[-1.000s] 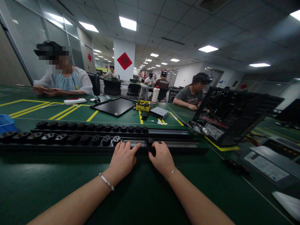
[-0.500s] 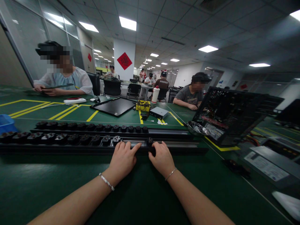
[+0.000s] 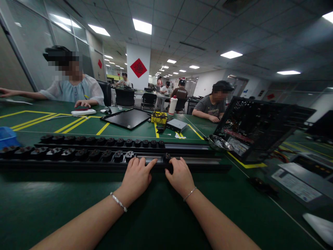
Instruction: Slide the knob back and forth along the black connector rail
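Note:
Two long black rails lie side by side across the table. On the near rail [image 3: 208, 166], my left hand [image 3: 136, 180] has its fingers hooked over the front wall, with the thumb on the near side. My right hand [image 3: 179, 176] pinches a small black plug module [image 3: 167, 158] with metal pins, which sits in the rail's channel. A lighter module [image 3: 129, 156] is just beyond my left fingertips. Several more dark modules with pins line the channel to the left. The far rail [image 3: 187, 146] bears a similar row. My right fingers partly hide the held module.
To the right stand an open computer case [image 3: 260, 128], a metal bowl [image 3: 220, 142] of small parts and a power supply unit [image 3: 299, 180]. Behind the rails lie a black panel [image 3: 127, 118], a yellow box [image 3: 158, 118] of cables and a grey drive [image 3: 177, 124]. Co-workers sit across the table.
Both my hands and the held module look unmoved. The co-worker at the left has put down a flat item, stretched one arm leftward and laid the other hand on a red-and-white object.

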Demonstrator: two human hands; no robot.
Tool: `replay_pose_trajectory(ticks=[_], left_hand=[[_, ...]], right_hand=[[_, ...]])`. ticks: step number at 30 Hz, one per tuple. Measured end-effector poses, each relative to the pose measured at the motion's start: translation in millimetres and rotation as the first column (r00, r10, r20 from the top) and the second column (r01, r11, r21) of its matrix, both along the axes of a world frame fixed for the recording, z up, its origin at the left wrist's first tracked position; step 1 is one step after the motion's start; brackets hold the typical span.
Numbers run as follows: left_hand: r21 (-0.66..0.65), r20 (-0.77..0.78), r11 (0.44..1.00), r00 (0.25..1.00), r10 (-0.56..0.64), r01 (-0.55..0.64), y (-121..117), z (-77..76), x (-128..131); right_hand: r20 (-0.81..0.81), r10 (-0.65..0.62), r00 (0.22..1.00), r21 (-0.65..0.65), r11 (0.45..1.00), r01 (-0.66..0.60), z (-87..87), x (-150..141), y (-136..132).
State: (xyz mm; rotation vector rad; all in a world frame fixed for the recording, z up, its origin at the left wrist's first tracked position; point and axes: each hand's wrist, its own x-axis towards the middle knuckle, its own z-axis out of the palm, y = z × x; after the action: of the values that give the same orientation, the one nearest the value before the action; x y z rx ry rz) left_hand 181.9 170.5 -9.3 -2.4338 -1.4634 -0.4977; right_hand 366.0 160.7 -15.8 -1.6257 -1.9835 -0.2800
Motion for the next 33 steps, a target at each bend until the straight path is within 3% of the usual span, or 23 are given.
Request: replay_pose_trajectory(ticks=[12, 22, 33], left_hand=[[0.002, -0.014, 1.0, 1.0, 0.006, -0.006, 0, -1.6, 0], [0.023, -0.019, 1.0, 1.0, 0.003, -0.002, 1, -1.8, 0], [0.027, -0.028, 1.0, 1.0, 0.002, -0.002, 1, -2.9, -1]], right_hand=[[0.051, 0.016, 0.999, 0.005, 1.0, -0.017, 0.4, 0, -3], [0.225, 0.021, 0.974, -0.07, 0.998, -0.005, 6.1, -3, -10], [0.225, -0.003, 0.974, -0.132, 0.991, 0.033, 10.1, -6, -12]])
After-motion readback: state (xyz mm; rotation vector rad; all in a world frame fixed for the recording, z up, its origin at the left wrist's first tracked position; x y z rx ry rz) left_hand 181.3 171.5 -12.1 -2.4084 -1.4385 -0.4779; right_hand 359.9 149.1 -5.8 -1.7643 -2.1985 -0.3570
